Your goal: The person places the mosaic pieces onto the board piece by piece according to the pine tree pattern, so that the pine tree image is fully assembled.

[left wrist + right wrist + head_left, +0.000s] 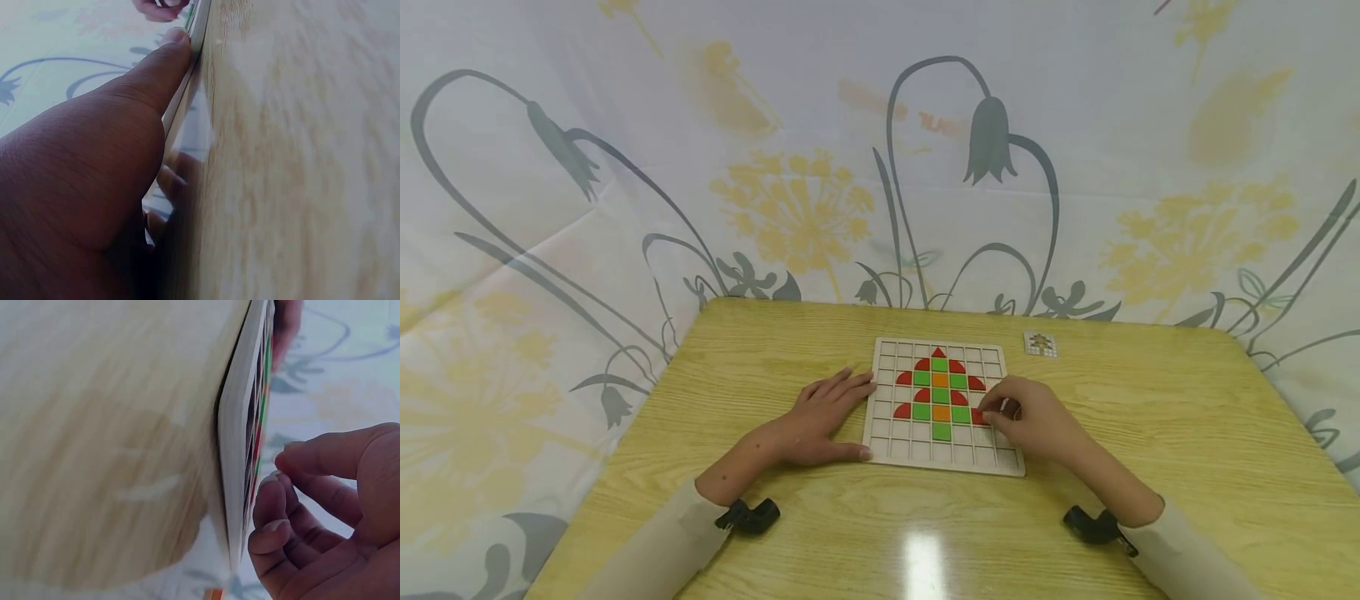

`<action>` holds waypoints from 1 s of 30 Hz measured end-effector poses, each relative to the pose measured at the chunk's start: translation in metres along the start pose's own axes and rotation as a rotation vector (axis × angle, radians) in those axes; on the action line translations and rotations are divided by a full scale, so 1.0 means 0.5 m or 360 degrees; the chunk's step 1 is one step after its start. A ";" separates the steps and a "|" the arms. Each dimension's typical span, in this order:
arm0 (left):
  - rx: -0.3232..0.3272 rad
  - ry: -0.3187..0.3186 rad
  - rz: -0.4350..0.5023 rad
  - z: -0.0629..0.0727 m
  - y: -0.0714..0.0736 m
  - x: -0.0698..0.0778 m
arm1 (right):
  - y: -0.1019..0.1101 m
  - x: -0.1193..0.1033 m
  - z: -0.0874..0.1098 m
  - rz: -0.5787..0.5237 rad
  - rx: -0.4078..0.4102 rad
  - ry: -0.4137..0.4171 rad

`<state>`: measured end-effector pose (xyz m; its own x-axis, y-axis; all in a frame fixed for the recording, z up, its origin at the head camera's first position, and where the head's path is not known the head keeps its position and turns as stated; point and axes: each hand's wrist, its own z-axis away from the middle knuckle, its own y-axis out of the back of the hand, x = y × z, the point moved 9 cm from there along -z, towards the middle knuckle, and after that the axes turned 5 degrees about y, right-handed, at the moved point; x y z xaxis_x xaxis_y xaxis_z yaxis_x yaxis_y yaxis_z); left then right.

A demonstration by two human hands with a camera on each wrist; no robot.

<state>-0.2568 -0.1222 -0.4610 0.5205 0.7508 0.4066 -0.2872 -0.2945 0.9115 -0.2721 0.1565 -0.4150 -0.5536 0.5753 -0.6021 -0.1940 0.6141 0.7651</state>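
A square wooden grid board (901,450) lies on the table, carrying red, green and orange pieces set out in a tree shape. My left hand (816,427) rests spread along its left side, the fingertips and thumb at the edge. At the right end of the lower wide row, the thumb and forefinger of my right hand (1036,417) pinch a red rounded piece (978,417), partly covered by the fingertips. In the right wrist view, that hand's fingers (325,453) are bent close beside the board face. The left thumb (147,75) lies along the board's edge in the left wrist view.
A small card (1041,343) with a brown tree pattern on a grid lies beyond the board, to the right. The wooden table (1150,400) ends at a wall covering (820,108) printed with flowers. Black camera mounts (752,516) sit at both wrists.
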 end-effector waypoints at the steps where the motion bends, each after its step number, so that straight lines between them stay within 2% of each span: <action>1: -0.0002 0.0001 0.0000 0.000 0.000 0.000 | 0.007 0.006 0.004 0.0019 0.0015 -0.0009; 8: -0.0003 0.0008 -0.0003 0.001 0.001 0.000 | 0.052 0.054 0.025 0.0148 0.0127 -0.0048; 13: 0.0007 0.0000 -0.0005 -0.001 0.001 0.001 | 0.073 0.078 0.029 0.0211 0.0152 -0.0052; 22: 0.0003 -0.0004 -0.0005 -0.001 0.002 0.003 | 0.078 0.109 0.038 0.0230 0.0021 -0.0144; 30: 0.0004 -0.0006 -0.0006 -0.001 0.003 0.004 | 0.072 0.114 0.039 0.0192 -0.0063 -0.0186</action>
<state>-0.2563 -0.1209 -0.4591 0.5248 0.7496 0.4034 -0.2833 -0.2930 0.9132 -0.2947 0.2218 -0.4263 -0.4776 0.7036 -0.5262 -0.1651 0.5164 0.8403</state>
